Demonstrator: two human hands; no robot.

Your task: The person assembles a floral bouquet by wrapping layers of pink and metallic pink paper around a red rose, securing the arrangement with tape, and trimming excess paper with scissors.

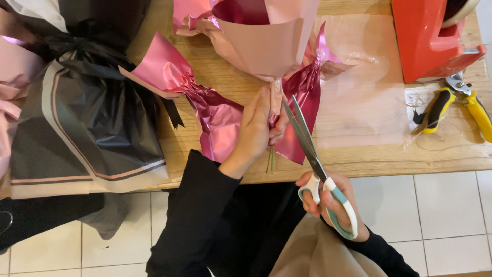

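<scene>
Two hands work on a pink wrapped bouquet at the near edge of a wooden table.

The left hand (254,128) is closed around the neck of the bouquet (266,46), which lies near the middle of the near edge, with green stems (270,160) sticking out over it. The right hand (330,202) has its fingers through the white and teal handles of the scissors (312,154), and the blades point up beside the neck, only a little parted. A black wrapped bundle (87,123) lies at the left edge. A red tape dispenser (428,41) and yellow-handled pliers (456,105) are at the far right corner.
</scene>
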